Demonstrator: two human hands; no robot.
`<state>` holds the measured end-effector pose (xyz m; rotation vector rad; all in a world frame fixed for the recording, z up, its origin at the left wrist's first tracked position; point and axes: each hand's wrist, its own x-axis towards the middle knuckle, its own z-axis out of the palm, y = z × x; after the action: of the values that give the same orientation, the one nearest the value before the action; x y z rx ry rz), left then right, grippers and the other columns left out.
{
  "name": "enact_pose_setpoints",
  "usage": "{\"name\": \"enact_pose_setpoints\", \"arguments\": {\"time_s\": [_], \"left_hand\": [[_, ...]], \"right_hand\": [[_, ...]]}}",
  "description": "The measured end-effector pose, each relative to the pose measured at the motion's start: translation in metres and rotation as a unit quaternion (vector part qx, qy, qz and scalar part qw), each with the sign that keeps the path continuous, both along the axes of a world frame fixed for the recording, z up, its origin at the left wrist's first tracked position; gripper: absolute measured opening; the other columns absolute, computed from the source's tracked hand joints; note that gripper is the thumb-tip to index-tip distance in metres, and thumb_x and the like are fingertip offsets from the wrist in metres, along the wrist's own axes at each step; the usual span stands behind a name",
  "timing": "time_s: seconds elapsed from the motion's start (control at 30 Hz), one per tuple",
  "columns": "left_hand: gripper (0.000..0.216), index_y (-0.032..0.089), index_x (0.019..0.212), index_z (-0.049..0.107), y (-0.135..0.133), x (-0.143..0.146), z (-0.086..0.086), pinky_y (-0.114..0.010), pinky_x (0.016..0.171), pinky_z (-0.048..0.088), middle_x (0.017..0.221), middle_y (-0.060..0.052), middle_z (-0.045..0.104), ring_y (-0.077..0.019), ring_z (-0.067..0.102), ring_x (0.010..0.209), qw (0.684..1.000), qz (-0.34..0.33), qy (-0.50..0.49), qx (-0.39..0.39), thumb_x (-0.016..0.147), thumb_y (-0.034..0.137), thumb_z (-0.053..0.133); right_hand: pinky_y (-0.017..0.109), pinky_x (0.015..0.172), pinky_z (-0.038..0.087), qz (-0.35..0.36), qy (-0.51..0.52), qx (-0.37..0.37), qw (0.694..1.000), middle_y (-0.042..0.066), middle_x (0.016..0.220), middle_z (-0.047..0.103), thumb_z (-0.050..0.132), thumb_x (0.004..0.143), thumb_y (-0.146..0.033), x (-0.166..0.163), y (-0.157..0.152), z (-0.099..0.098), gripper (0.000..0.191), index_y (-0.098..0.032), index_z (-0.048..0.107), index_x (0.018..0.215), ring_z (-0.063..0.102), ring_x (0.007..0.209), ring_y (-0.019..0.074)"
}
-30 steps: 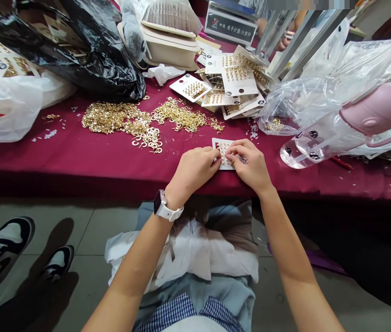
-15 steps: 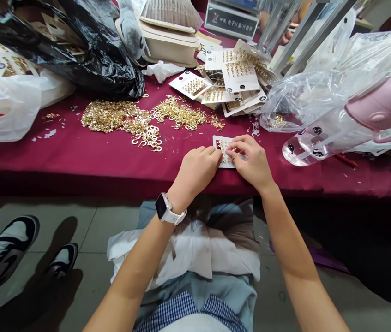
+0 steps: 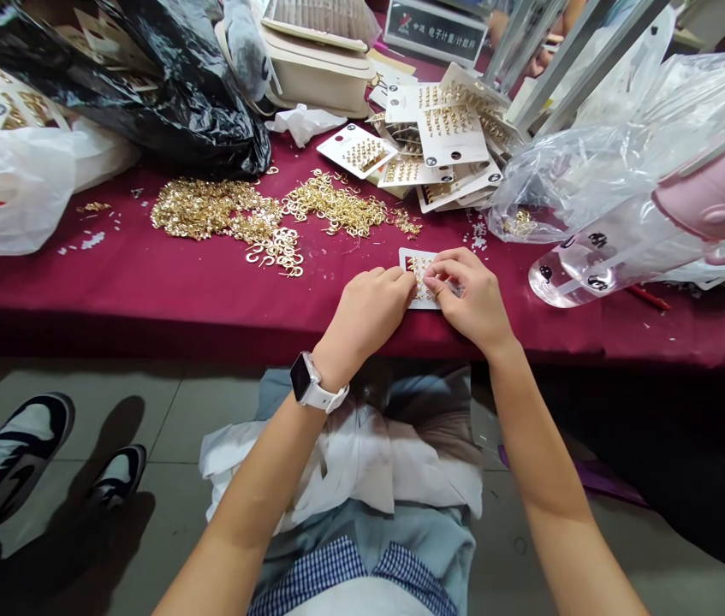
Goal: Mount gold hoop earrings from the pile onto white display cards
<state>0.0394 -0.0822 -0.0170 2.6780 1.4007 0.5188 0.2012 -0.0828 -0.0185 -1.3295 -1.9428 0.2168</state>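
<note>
A small white earring card (image 3: 424, 301) with rows of gold studs lies flat near the table's front edge. My left hand (image 3: 375, 306) rests at the card's left side, its fingers curled and closed on that edge. Over the card's right part, my right hand (image 3: 472, 295) has thumb and forefinger pinched together above the rows. Whatever sits in that pinch is too small to make out. Up and left of the hands lie a heap of small gold pieces (image 3: 199, 211) and a heap of thin gold hoop-like pieces (image 3: 340, 205).
Filled earring cards (image 3: 452, 137) are piled behind the hands. A clear bottle with a pink lid (image 3: 702, 188) leans at right beside clear plastic bags (image 3: 548, 175). A black plastic bag (image 3: 208, 120) and a white bag (image 3: 8, 192) stand at left, with a beige box (image 3: 317, 77) behind.
The view has shifted slightly. Both hands stay at the card in nearly the same pose, with only slight finger movement.
</note>
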Motion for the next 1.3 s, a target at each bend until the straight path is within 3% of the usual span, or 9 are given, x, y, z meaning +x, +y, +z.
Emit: {"name": "enact_pose_setpoints", "arguments": {"time_s": [0.53,0.83,0.97,1.13,1.3], "left_hand": [[0.023,0.015,0.099,0.062,-0.001,0.000,0.007,-0.029,0.067,0.038,0.094,-0.007,0.068,-0.0209,0.063,0.088,0.999,0.011,-0.011,-0.038,0.097,0.026,0.041],[0.023,0.015,0.097,0.062,0.000,0.000,0.005,-0.030,0.066,0.037,0.092,-0.007,0.068,-0.0202,0.063,0.085,0.999,0.001,-0.016,-0.028,0.097,0.025,0.042],[0.024,0.015,0.098,0.062,0.001,-0.001,0.003,-0.029,0.066,0.037,0.092,-0.007,0.068,-0.0197,0.062,0.085,0.999,-0.002,-0.023,-0.024,0.097,0.027,0.041],[0.025,0.016,0.102,0.062,0.001,0.000,0.000,-0.029,0.068,0.038,0.095,-0.007,0.068,-0.0199,0.062,0.087,0.999,-0.003,-0.032,-0.018,0.097,0.028,0.041],[0.024,0.016,0.100,0.062,0.000,-0.001,-0.001,-0.030,0.068,0.038,0.093,-0.006,0.068,-0.0207,0.062,0.086,0.999,-0.006,-0.031,-0.008,0.097,0.027,0.041]], "right_hand": [[0.033,0.077,0.049,0.021,0.030,-0.041,0.999,0.005,0.089,0.064,0.059,0.077,-0.019,0.005,0.002,0.002,0.006,-0.020,0.063,0.073,0.061,0.085,0.0188],[0.029,0.064,0.047,0.037,0.004,-0.084,0.996,0.003,0.085,0.064,0.062,0.072,-0.016,0.005,0.008,0.013,0.007,-0.018,0.067,0.069,0.057,0.069,0.0136],[0.029,0.064,0.048,0.044,-0.001,-0.093,0.995,0.003,0.084,0.065,0.062,0.072,-0.017,0.008,0.009,0.016,0.007,-0.019,0.068,0.068,0.058,0.070,0.0139],[0.029,0.067,0.050,0.055,0.028,-0.156,0.986,0.003,0.085,0.067,0.066,0.073,-0.030,0.013,0.009,0.021,0.012,-0.019,0.071,0.073,0.061,0.075,0.0155],[0.030,0.067,0.050,0.056,-0.003,-0.160,0.985,0.004,0.083,0.068,0.066,0.074,-0.027,0.011,0.010,0.028,0.011,-0.019,0.072,0.070,0.060,0.073,0.0154]]}}
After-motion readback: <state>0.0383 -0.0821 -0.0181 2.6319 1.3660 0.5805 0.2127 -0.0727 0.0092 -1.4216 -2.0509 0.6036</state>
